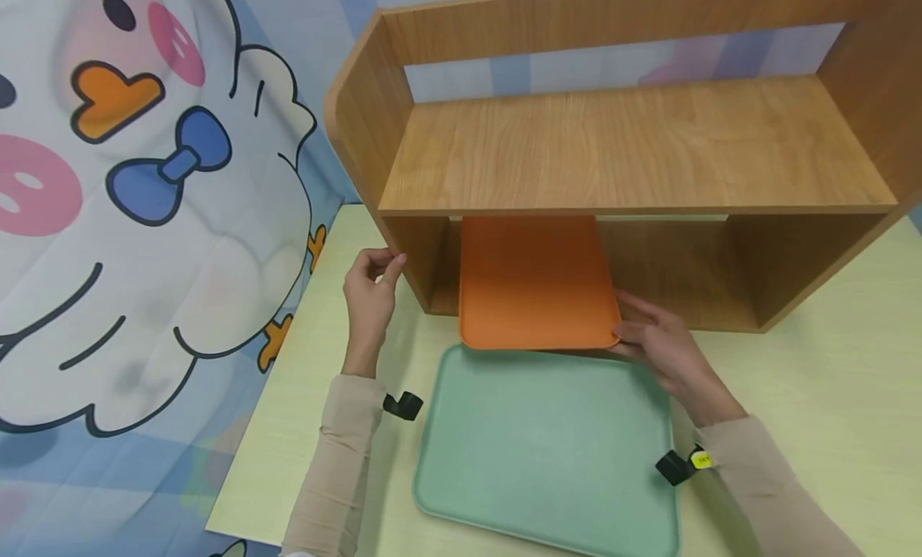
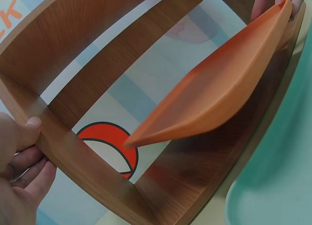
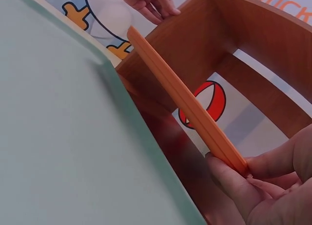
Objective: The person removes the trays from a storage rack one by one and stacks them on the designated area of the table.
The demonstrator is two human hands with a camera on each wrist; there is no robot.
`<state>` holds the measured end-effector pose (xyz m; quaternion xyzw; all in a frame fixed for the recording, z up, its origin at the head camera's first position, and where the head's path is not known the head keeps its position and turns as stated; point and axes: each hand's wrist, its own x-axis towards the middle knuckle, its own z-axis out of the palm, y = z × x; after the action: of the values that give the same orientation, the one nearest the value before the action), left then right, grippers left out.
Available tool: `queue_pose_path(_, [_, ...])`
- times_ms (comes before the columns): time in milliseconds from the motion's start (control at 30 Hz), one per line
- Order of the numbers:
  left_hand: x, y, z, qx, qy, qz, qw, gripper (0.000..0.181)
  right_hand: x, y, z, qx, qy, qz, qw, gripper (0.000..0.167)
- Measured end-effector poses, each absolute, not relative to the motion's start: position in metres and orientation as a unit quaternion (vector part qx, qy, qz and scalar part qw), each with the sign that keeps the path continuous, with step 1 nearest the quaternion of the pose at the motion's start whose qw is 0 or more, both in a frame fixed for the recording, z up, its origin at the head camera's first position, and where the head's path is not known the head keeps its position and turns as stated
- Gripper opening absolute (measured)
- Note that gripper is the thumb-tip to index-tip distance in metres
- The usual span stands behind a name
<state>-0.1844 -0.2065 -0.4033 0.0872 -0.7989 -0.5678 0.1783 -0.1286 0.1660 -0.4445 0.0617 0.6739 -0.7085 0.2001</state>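
My right hand (image 1: 666, 350) pinches an orange tray (image 1: 536, 285) at its near right corner, thumb on top and fingers beneath. The tray's far part reaches into the lower compartment of a wooden shelf (image 1: 634, 153); the upper board hides its back end. In the right wrist view the tray (image 3: 187, 101) appears almost edge-on, raised off the compartment floor. At the shelf's left side panel, my left hand (image 1: 370, 301) has its fingers curled and grips the front edge. The left wrist view shows that thumb and fingertips (image 2: 43, 174) against the panel.
A larger mint-green tray (image 1: 547, 453) lies on the pale yellow table (image 1: 850, 381) in front of the shelf, partly below the orange tray's near edge. A cartoon-printed cloth (image 1: 238, 285) hangs at the left and behind the shelf.
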Motion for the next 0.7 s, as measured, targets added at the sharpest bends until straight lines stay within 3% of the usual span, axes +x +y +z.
queue_pose_path(700, [-0.183, -0.205, -0.401, 0.096, -0.802, -0.564, 0.171, 0.025, -0.113, 0.195, -0.448, 0.05, 0.753, -0.637, 0.156, 0.055])
